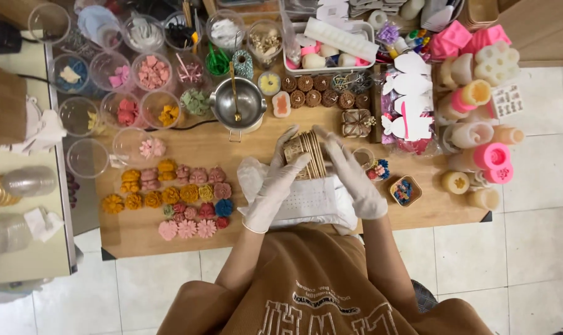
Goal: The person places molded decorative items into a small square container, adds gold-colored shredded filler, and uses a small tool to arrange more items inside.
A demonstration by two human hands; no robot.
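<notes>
Both my hands wear white gloves and meet over the middle of the wooden table (170,229). My left hand (274,183) and my right hand (350,170) together grip a small round bundle of thin wooden sticks (307,152), held just above a white perforated cloth (306,201). Behind the bundle stands a small metal pot (247,99) with a gold spoon (234,87) in it.
Rows of coloured flower-shaped pieces (170,195) lie at the left. Clear plastic cups (132,80) with coloured bits crowd the back left. Brown round pieces (315,90), a white tray (328,46), pink moulds and candles (480,136), and a small bowl of beads (405,191) sit right.
</notes>
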